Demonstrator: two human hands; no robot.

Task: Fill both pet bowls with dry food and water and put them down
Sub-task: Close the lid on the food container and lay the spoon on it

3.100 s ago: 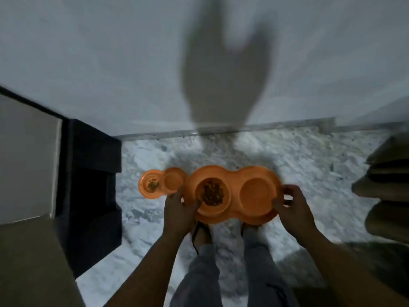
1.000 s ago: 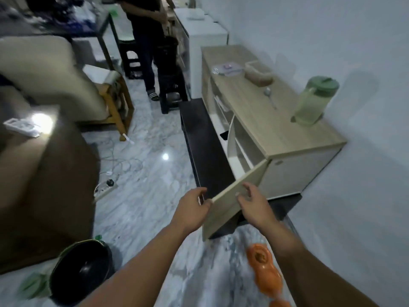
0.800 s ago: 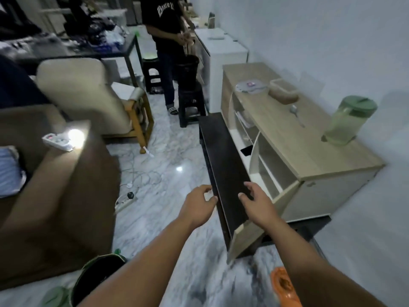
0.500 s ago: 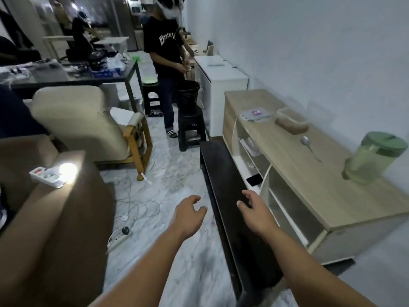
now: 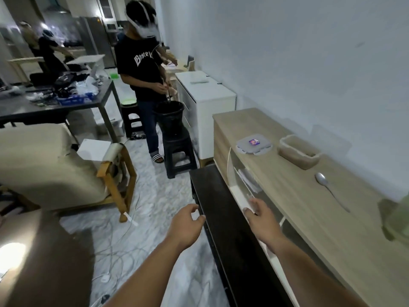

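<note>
1. Pet bowls: none in frame now. About three seconds back you held the orange double bowl at floor level by the wall, kibble in one well, a smaller orange bowl beside it; a second back they lay on the floor at your 5 o'clock. Your view has since swung up and away, so they're likely behind or below you. Can't confirm.
2. Meaning: judging by that, both are down with food in. Water level unreadable then, unseen now. I'd call the task at or near its end.
3. Cabinet door you touched a second ago is out of your hands.
4. Left hand (image 5: 187,227): empty, fingers loosely curled, over the floor beside the dark bench (image 5: 223,218).
5. Right hand (image 5: 261,220): empty, fingers spread, at the shelf edge of the wooden surface (image 5: 294,193).
6. Orientation: bowl long axis can't be read now. Last seen, it ran roughly along the wall.
7. On the surface: lid (image 5: 253,143) at 12 o'clock, open container (image 5: 298,151) at 1, spoon (image 5: 329,189) handle pointing towards you, green jug (image 5: 396,218) blurred at 3.
8. Another person (image 5: 143,85) stands at 11 o'clock, well apart.
</note>
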